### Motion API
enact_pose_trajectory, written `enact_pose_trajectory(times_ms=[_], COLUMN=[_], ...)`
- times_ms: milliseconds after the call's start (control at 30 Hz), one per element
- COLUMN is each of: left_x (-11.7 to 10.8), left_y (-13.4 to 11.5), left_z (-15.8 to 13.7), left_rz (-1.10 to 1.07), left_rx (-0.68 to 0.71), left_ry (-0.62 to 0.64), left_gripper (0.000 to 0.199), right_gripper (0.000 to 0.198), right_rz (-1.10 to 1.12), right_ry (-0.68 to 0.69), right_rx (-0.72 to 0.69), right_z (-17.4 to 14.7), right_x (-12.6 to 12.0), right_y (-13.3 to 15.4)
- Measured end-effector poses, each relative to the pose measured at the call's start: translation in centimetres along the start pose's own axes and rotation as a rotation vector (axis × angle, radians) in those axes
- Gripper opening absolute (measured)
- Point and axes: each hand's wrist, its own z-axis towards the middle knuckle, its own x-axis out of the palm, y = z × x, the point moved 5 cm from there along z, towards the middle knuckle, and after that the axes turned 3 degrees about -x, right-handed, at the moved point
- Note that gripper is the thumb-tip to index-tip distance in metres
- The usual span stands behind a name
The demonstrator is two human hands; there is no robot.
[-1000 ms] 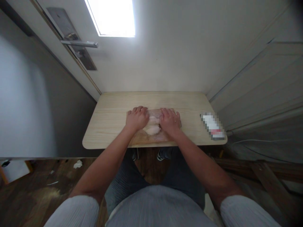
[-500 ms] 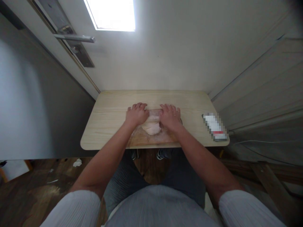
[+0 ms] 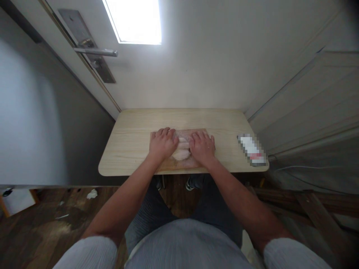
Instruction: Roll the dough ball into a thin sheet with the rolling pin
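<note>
Touching dough point(image 3: 182, 154) — both hands point(image 3: 163, 143), wood-grain table point(image 3: 131, 130), pale door point(image 3: 202, 71).

dough point(image 3: 181, 154): pale, soft-looking, rounded near end, creased crosswise, on board | board point(image 3: 181, 166): brown, white-dusted, flat

The dough point(image 3: 181, 154) is of a pale cream colour, and the board point(image 3: 178, 165) is orange-brown with whitish patches. The surface point(image 3: 127, 138) is light beige with fine lines of wood grain. The shirt point(image 3: 190, 244) is grey with thin stripes, the floor point(image 3: 36, 231) is dark brown, and the pixelated item point(image 3: 251, 148) seems mostly white with some red
</note>
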Motion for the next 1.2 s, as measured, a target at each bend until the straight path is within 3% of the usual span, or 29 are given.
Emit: enact_pose_trajectory(times_ms=[400, 800, 1200], left_x=[-0.8, -1.0, -0.7], left_y=[-0.7, -1.1, -1.5], left_z=[-3.1, -5.7, -10.0], left_rz=[-0.025, -0.052, -0.082], left_rx=[0.01, 0.043, 0.024], left_ry=[-0.027, -0.102, -0.058], left_gripper=[0.046, 0.046, 0.057], right_gripper=[0.045, 0.048, 0.054], right_rz=[0.007, 0.045, 0.097], right_ry=[-0.022, -0.159, -0.228], right_rx=[-0.033, -0.066, -0.105], right_z=[-3.0, -6.2, -10.7], right_x=[-0.6, -0.7, -0.7], right_y=[0.4, 0.6, 1.1])
